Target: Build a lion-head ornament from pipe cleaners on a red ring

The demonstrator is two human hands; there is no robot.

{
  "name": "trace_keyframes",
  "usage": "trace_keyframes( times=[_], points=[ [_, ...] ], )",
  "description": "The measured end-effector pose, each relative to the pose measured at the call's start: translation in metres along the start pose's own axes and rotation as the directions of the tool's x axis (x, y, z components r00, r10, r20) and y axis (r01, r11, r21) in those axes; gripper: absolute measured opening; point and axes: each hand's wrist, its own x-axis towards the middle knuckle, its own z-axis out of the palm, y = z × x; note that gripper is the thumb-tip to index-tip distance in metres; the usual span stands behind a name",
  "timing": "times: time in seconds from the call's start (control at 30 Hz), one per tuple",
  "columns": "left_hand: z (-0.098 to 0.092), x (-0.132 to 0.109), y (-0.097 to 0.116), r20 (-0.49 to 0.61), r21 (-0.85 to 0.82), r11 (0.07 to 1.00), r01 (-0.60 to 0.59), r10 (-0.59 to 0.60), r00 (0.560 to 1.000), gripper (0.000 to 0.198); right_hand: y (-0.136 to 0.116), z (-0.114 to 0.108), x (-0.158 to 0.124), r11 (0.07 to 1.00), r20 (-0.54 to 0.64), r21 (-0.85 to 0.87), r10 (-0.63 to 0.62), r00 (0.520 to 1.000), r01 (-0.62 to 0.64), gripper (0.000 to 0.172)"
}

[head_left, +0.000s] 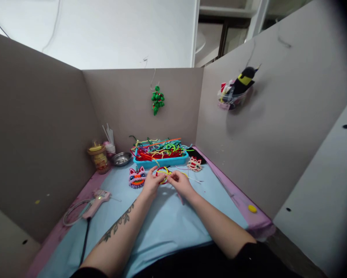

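My left hand (154, 179) and my right hand (177, 180) meet over the middle of the blue-covered table. Between them is a looped piece of red and yellow pipe cleaners (162, 170), pinched by the fingers of both hands. Its lower part is hidden behind the fingertips. Just left of my left hand lies a purple pipe-cleaner animal head (136, 178) with pink ears and an orange mouth. Beyond my right hand rests a smaller cream and red animal head (194, 164).
A blue tray (162, 161) heaped with colourful pipe cleaners stands behind my hands. To its left are a metal bowl (121, 158) and a lidded cup (99, 159). A pink glue gun (96, 203) with a cord lies at left. Grey partitions (127, 104) enclose the table.
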Motion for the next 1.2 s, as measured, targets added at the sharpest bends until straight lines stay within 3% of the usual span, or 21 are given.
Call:
trace_keyframes(
  times=[0.3,0.5,0.77,1.2],
  points=[
    [0.0032,-0.0022,-0.0025,0.043,-0.012,0.998,0.061,-0.061,0.997,0.098,0.0009,-0.0019,-0.0019,0.999,-0.016,-0.039,-0.029,0.999,0.029,0.024],
    [0.0005,-0.0009,-0.0013,-0.006,0.08,0.995,0.053,-0.052,0.999,0.088,0.0013,0.0013,-0.0048,0.997,0.01,-0.046,-0.068,0.998,0.068,0.018],
    [-0.0011,0.0001,0.0014,-0.03,0.188,0.981,0.047,-0.042,0.999,0.091,0.0066,0.0007,-0.0028,0.993,0.009,-0.059,-0.104,0.995,0.104,0.011],
    [-0.0045,0.0027,0.0011,-0.013,0.283,0.959,-0.025,0.03,0.999,0.094,-0.0019,-0.0072,-0.0038,0.891,0.004,-0.306,-0.352,0.936,0.337,0.012]
  ],
)
